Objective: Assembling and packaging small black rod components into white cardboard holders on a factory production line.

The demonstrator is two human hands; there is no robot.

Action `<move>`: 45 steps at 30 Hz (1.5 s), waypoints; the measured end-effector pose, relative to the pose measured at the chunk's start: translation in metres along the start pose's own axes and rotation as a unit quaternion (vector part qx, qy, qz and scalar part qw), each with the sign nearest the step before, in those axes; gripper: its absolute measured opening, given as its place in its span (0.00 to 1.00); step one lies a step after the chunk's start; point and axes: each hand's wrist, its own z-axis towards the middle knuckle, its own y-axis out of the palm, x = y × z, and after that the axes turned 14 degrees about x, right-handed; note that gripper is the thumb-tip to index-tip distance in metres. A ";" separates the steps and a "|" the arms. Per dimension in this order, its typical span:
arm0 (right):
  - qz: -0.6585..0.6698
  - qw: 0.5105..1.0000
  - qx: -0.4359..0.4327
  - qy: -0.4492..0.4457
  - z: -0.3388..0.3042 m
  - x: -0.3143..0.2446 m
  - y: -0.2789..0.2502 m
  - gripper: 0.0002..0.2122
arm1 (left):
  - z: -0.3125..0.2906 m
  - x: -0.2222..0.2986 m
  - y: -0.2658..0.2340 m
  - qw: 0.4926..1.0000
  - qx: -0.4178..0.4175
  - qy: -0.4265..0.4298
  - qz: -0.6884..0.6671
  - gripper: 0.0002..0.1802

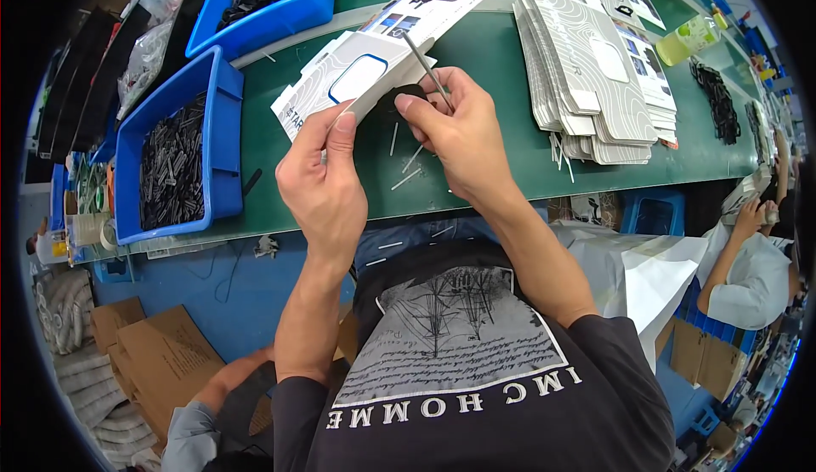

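Observation:
My left hand grips the lower edge of a flat white printed carton blank with a rounded window cut-out, held tilted above the green table. My right hand pinches a thin grey strip that sticks up against the carton, with a small black part just under the fingers. A few loose thin strips lie on the table below my hands.
A stack of flat carton blanks lies to the right. Blue bins of small black parts stand at the left, another blue bin behind. A yellow-green bottle and black parts sit far right. A seated person is at right, cardboard boxes lower left.

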 end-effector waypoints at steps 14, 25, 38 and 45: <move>-0.008 0.998 -0.042 0.038 0.008 -0.003 -0.002 0.12 | -0.003 -0.018 0.003 0.998 -0.006 0.053 -0.027 0.07; -0.014 0.986 -0.124 0.107 0.015 0.006 -0.013 0.15 | -0.015 -0.052 -0.002 0.982 -0.050 0.179 -0.035 0.09; 0.023 0.987 -0.118 0.103 0.007 0.026 -0.025 0.05 | 0.003 -0.035 0.002 0.985 -0.151 0.062 0.050 0.06; -0.028 0.988 -0.047 0.147 0.004 0.036 -0.017 0.11 | -0.007 -0.053 0.006 0.988 -0.145 0.039 0.039 0.02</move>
